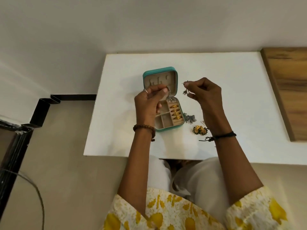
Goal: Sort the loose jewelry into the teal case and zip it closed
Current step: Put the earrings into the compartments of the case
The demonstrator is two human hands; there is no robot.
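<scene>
White laminate table (126, 113), matte, pushed against a pale wall; wood-grain panel (285, 90) at its right edge.

Teal case (167, 68) sits mid-table, unzipped, lid propped upright. Lining is beige, velvet-like. Lid has small hook tabs; base is split into square compartments plus a ring roll.

Done: four gold rings (175, 112) seated in the roll slots, ridged, shiny.

In hand: left hand (147, 103) raised in front of the lid, thumb and fingertips pinched on a small silver piece (168, 89), detail too small to read. Right hand (206, 93), just right of the case, fingers curled, pinching a dark silver earring (185, 90) with a thin post showing.

Left: silver cluster (191, 117) lying against the case's right wall, beaded and tarnished; gold floral earrings (200, 129) with green trim near the right wrist. Other compartments look unfilled. Zipper not yet closed.

Judgement: roughly a third through; silver pieces under way, floral pair and zip remaining.
</scene>
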